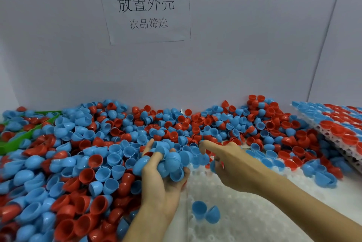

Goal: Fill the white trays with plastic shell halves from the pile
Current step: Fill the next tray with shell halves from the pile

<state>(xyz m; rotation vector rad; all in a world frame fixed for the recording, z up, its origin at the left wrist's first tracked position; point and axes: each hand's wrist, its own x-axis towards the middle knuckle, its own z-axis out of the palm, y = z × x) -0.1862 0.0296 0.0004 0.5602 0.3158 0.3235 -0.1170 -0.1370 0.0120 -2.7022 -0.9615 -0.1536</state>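
Fingers of left hand (156, 175) clutch blue shell halves (172, 161) (openings mixed); right hand (229, 161) pinches one, index extended.

Even, soft, shadowless light; wide-angle bending at edges, slight blur throughout.

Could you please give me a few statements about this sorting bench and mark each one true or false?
1. The left hand holds a bunch of blue shell halves. True.
2. The pile holds only blue shells. False: red and blue are mixed.
3. The white tray in front of the person is completely filled. False: most of its pockets are bare, with two blue halves near its front.
4. A paper sign hangs on the wall behind the pile. True.
5. The right hand rests flat on the green bin. False: it reaches over the tray towards the pile.
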